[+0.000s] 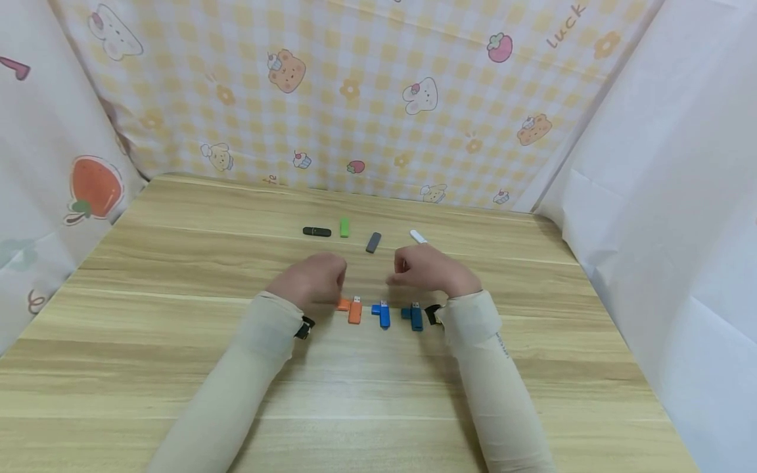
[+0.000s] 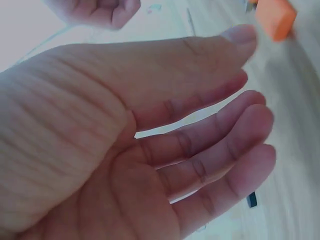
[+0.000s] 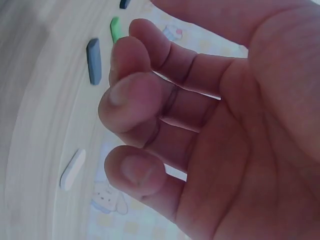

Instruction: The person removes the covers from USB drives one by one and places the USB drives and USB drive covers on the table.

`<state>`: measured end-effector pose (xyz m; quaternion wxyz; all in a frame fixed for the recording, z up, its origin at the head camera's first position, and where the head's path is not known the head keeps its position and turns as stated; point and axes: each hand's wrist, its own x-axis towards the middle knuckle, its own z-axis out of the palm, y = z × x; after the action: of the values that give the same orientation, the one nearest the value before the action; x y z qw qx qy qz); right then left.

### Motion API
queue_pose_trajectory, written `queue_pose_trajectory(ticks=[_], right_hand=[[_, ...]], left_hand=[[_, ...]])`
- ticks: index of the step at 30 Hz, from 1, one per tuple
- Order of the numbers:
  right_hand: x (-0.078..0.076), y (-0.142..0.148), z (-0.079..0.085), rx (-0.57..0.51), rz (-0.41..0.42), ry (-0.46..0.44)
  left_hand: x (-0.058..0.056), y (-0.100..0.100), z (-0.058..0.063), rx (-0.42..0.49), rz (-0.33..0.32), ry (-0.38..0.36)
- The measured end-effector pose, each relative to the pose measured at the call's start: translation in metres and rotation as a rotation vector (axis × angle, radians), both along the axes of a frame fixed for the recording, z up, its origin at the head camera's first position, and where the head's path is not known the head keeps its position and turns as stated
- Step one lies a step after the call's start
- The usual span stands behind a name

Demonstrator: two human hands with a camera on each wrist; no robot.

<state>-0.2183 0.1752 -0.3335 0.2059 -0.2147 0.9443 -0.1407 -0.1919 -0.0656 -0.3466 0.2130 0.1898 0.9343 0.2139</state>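
Fingers (image 2: 250, 127) empty on both hands, between two sets of USB sticks

Left hand (image 1: 312, 281): fingers gently bent, thumb lying alongside, nothing gripped. Right hand (image 1: 428, 269): fingers curled more, tips inward, also nothing gripped. Can't tell if either hand rests on the bench (image 1: 591, 407).

Near row, between the wrists: orange USB stick (image 1: 355, 312), blue USB stick (image 1: 385, 316), dark teal USB stick (image 1: 416, 319). Orange is nearest the left hand; wrist view shows a gap between it and the thumb. Metal connectors (image 1: 357, 299) all point away from the person, each with a matching side block (image 1: 376, 309) on its left. Cap or swivel part, can't tell. Same heading, roughly even gaps: reads as deliberate, probably so each is easy to compare and pick up singly.

Far group, beyond the hands: black USB stick (image 1: 317, 232) lying crosswise, green USB stick (image 1: 345, 228) pointing roughly away, grey USB stick (image 1: 373, 242) slanted, white USB stick (image 1: 418, 236) slanted the other way, partly behind the right hand in the head view. No connectors visible, so likely closed. Mixed angles look like loose placement, just spread enough not to touch. All lie flat, so rolling seems unlikely.
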Motion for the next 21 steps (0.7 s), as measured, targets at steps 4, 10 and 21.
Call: queue_pose_trajectory(ticks=[4,10,21], right_hand=[[-0.003,0.008,0.001,-0.015,-0.038,0.016],[-0.006,0.020,0.004,-0.051,-0.083,0.044],[-0.014,0.039,0.006,-0.122,-0.137,0.116]], left_hand=[[-0.005,-0.006,0.000,0.028,0.018,0.059],[-0.009,-0.005,0.001,0.079,0.050,0.202],[-0.008,-0.007,0.004,0.112,0.074,0.407]])
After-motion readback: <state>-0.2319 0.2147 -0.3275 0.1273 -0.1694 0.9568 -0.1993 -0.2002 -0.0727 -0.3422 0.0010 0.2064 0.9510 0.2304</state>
